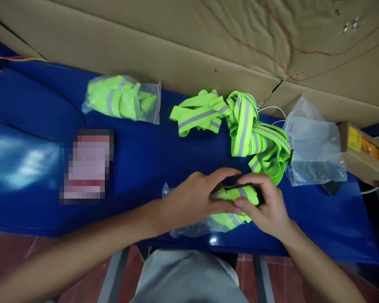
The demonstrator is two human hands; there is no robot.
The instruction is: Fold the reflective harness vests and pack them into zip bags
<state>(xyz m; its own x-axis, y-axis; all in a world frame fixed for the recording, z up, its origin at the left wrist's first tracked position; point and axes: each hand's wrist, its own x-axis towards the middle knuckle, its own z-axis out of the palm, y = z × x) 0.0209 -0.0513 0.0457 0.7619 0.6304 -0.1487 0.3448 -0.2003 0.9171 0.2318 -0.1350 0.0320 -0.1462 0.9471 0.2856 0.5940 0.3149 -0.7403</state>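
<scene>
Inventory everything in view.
Folded striped fabric strap: one, neon green, front
Loose striped fabric straps: count unclear, neon green, back
Strap-filled plastic bag: one, clear, back left
Crumpled plastic bag: one, clear, front
Flat plastic bag: count unclear, clear, right
Cardboard box: one, brown, right
Pixelated rectangular item: one, dark-edged, left
Glossy table: one, blue, centre
Creased panel: one, tan, back
Wires: several, red, panel
Tiled floor: one, reddish, bottom
Garment: one, grey, bottom
Left hand: one, on strap
Right hand: one, on strap
</scene>
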